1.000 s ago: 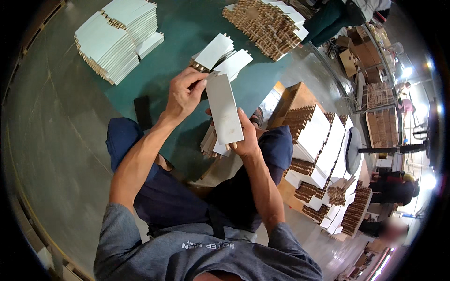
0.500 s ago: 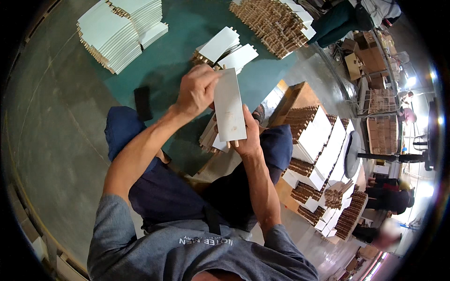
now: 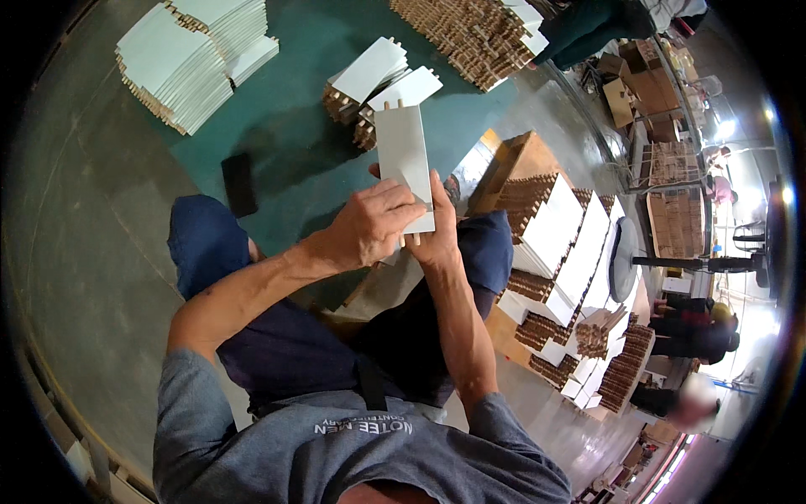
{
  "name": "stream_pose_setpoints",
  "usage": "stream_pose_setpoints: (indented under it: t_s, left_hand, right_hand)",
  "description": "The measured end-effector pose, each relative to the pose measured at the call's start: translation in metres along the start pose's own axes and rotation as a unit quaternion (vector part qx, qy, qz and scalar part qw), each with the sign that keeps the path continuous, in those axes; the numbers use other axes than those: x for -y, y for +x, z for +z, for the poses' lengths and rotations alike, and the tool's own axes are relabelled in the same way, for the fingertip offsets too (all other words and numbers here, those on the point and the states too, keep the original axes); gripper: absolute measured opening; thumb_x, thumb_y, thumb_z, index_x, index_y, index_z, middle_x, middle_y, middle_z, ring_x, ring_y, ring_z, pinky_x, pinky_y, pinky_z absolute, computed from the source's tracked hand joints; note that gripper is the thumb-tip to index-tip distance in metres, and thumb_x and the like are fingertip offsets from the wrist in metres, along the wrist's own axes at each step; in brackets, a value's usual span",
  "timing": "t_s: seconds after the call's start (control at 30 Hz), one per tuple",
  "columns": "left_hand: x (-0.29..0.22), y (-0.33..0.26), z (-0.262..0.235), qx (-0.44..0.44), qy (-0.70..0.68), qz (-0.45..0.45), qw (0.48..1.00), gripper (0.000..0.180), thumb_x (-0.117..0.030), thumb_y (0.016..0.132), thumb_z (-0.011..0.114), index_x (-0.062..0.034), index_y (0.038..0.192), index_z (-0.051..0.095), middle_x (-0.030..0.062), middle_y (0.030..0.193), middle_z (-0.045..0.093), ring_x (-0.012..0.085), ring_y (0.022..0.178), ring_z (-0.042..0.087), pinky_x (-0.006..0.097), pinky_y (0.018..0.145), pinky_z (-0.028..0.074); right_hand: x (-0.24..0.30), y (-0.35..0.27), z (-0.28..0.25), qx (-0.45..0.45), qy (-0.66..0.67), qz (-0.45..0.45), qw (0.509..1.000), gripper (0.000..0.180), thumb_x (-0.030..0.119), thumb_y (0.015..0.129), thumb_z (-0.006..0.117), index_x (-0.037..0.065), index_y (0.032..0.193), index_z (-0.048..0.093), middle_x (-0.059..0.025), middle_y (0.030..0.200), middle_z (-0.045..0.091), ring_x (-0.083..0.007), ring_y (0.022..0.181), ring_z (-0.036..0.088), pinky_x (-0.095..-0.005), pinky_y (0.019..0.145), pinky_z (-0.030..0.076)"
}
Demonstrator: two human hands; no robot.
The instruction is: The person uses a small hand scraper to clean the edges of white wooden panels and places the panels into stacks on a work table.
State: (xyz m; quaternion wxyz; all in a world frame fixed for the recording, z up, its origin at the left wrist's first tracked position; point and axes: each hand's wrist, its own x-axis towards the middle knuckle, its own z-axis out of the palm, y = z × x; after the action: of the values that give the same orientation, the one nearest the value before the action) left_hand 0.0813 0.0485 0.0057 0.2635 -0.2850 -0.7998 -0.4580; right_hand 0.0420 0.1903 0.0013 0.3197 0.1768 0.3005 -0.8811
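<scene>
Holds a white board [image 3: 401, 147] in the right hand [image 3: 441, 238], with the grip closed on its lower part, thumb along the right edge and fingers mostly hidden behind. Lays the left hand [image 3: 376, 223] on the face of the same board near the lower end, with the grip half curled and knuckles bent; cannot be made out whether also pinching something small under the fingertips. Has the board near the middle of the frame, long sides running roughly up and down, with wooden pegs [image 3: 400, 103] jutting from the upper end and more from the lower. Looks complete, as a judgement, in having pegs at both ends; looks unfinished in the handling, with both hands on the board and not yet set down. Just above, on a green mat [image 3: 197, 164], has a loose cluster of pegged boards [image 3: 371, 69]. Left of centre on the mat, includes a dark flat object [image 3: 239, 185]. Farther out, in the upper left of the frame, shows a tall stack of white boards [image 3: 164, 55], and at the top, right of centre, a pile with peg ends outward [image 3: 457, 38]. At right, past the knee, has large stacks of similar boards [image 3: 550, 227] beside a dark round disc [image 3: 623, 260] with a pole. Leaves unclear the number of boards remaining and the piles to be counted as finished.
</scene>
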Motion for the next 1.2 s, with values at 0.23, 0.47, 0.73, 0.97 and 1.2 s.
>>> stream_pose_setpoints:
  t_s: [0.23,0.47,0.73,0.97,1.2]
  left_hand:
    - [0.006,0.004,-0.013,0.032,0.01,-0.021,0.999,0.024,0.0,0.085,0.054,0.0036,0.103,0.07,0.0144,0.087,0.063,0.0288,0.084,0.063,0.041,0.076,0.053]
    - [0.041,0.016,-0.022,-0.077,0.055,-0.088,0.992,0.014,-0.001,0.088,0.063,0.004,0.099,0.069,0.016,0.089,0.065,0.0306,0.082,0.065,0.04,0.074,0.053]
    - [0.061,0.025,-0.027,-0.117,0.066,-0.102,0.986,0.011,0.001,0.086,0.062,0.003,0.094,0.069,0.0168,0.086,0.064,0.0338,0.08,0.064,0.041,0.072,0.052]
    - [0.071,0.026,-0.034,-0.095,0.093,-0.131,0.982,0.014,-0.001,0.089,0.061,0.0049,0.098,0.07,0.0165,0.089,0.066,0.0268,0.08,0.066,0.037,0.069,0.053]
    - [0.023,0.009,-0.006,-0.05,-0.026,-0.026,0.998,0.015,-0.003,0.087,0.06,0.0043,0.097,0.069,0.0182,0.086,0.065,0.0323,0.08,0.065,0.042,0.073,0.053]
  right_hand:
    - [0.001,-0.006,0.013,0.067,-0.168,-0.113,0.977,0.048,0.046,0.107,0.035,0.007,0.126,0.056,-0.0076,0.111,0.065,-0.0193,0.096,0.066,-0.0327,0.081,0.057]
    - [-0.001,0.002,-0.009,0.07,-0.058,-0.016,0.996,0.044,0.044,0.108,0.035,0.007,0.119,0.056,-0.0066,0.1,0.065,-0.0165,0.084,0.067,-0.0305,0.068,0.057]
    - [-0.009,0.002,-0.022,0.088,-0.185,-0.074,0.976,0.047,0.041,0.108,0.031,0.003,0.125,0.054,-0.0138,0.105,0.066,-0.0276,0.089,0.068,-0.0427,0.078,0.059]
    - [-0.007,0.01,-0.034,0.121,-0.075,0.0,0.99,0.046,0.039,0.108,0.032,0.003,0.126,0.054,-0.0125,0.107,0.065,-0.0258,0.09,0.066,-0.0384,0.074,0.056]
    - [-0.004,0.007,-0.024,0.096,-0.01,0.015,0.995,0.042,0.041,0.108,0.038,0.006,0.123,0.056,-0.0086,0.108,0.066,-0.0192,0.096,0.066,-0.0341,0.081,0.056]
